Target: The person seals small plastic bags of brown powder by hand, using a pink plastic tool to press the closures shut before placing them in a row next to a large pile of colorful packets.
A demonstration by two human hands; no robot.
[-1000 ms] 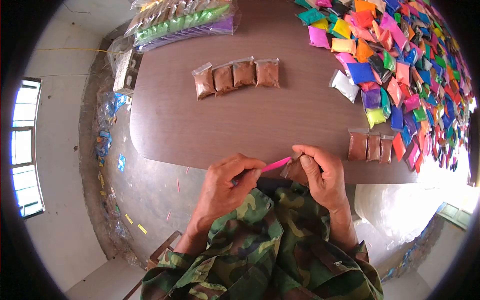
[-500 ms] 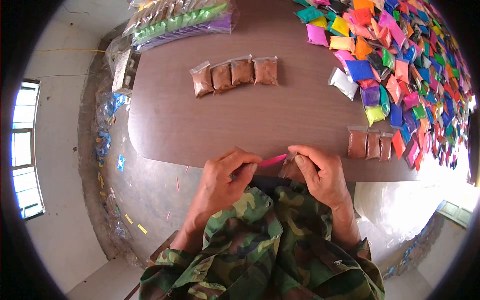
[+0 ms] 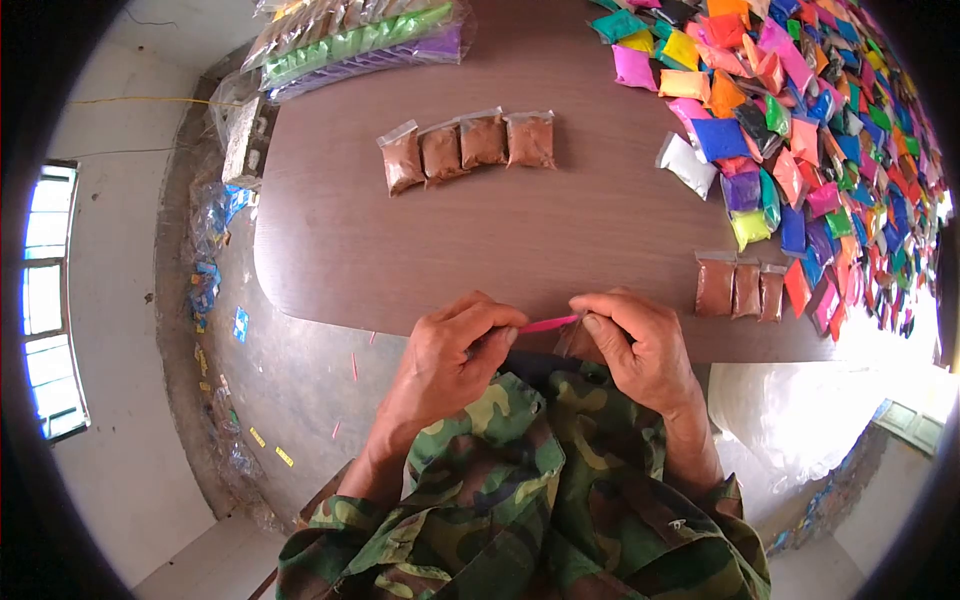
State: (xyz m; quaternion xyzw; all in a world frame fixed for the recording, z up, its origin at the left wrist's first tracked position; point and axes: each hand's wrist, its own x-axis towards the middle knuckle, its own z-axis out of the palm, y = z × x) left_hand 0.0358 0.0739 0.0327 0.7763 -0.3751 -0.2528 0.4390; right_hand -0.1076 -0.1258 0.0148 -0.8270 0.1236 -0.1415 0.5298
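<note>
At the far left edge of the desk (image 3: 560, 240), near the top of the view, lay clear plastic bundles (image 3: 360, 42) with green and purple contents packed in rows, the wrapping too glossy to read what else was inside. Just below them, on the bare brown surface, four small clear packets of brown powder (image 3: 466, 146) sat side by side in a row, each sealed at its upper edge. Closer in, at the near edge of the desk, the left hand (image 3: 445, 365) had its grip closed on one end of a thin pink strip (image 3: 548, 323), pinched between thumb and forefinger. The strip ran across to the right hand (image 3: 640, 350), whose grip was closed on a small clear packet (image 3: 575, 340) of brown powder (mostly hidden behind the thumb and fingers, so its seal could not be made out); the strip's other end met the packet's top just at the thumb tip. Both hands hovered over the desk's near rim, above a camouflage-patterned garment (image 3: 540, 500). To the right, three more packets of brown powder (image 3: 741, 288) stood in a tight row, touching one another. Beyond them, the right side of the desk was heaped with a pile of small packets (image 3: 800, 120) holding powders in pink, blue, orange, yellow, green, purple and white, overlapping in no order.
</note>
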